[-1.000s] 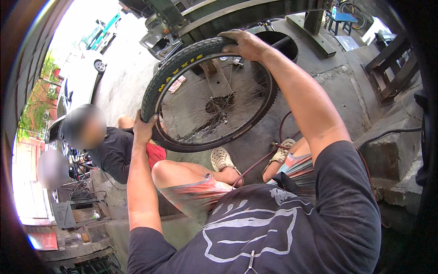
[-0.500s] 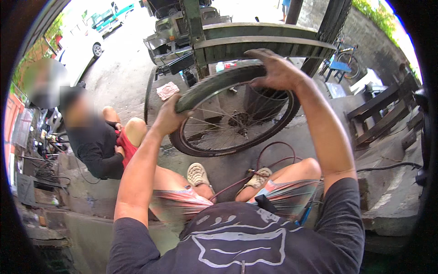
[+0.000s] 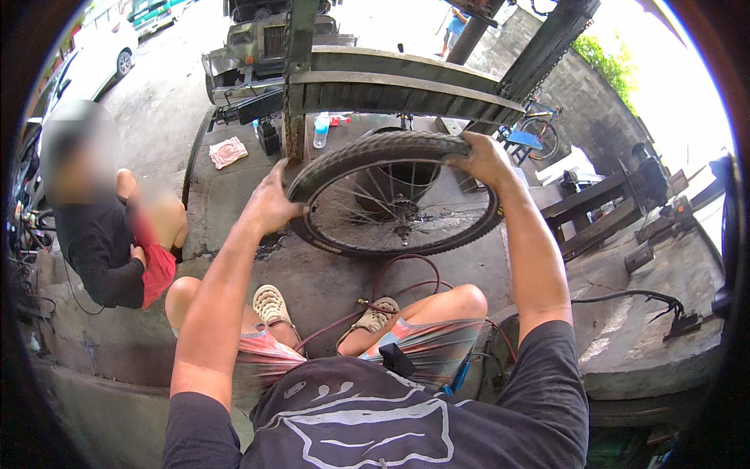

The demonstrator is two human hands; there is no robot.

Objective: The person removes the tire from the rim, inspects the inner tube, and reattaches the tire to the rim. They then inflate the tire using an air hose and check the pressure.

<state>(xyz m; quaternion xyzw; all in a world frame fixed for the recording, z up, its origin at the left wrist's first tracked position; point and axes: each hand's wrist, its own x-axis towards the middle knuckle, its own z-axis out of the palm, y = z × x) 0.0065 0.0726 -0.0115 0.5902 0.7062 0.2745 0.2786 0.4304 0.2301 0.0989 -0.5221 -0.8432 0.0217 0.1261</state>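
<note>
Left hand (image 3: pixel 269 202) is gripping the left edge of a bike wheel (image 3: pixel 402 209), right hand (image 3: pixel 480 160) grasping its upper right edge. Wheel's over the floor (image 3: pixel 223 191), between the shoes (image 3: pixel 271 303) and a steel frame (image 3: pixel 406 93). Tight behind, with a dark bin (image 3: pixel 408 173); more open floor left, around a pink cloth (image 3: pixel 227 152).

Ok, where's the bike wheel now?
In the head view, the bike wheel is just above centre, held between the left hand and the right hand, beyond the beige clogs.
</note>
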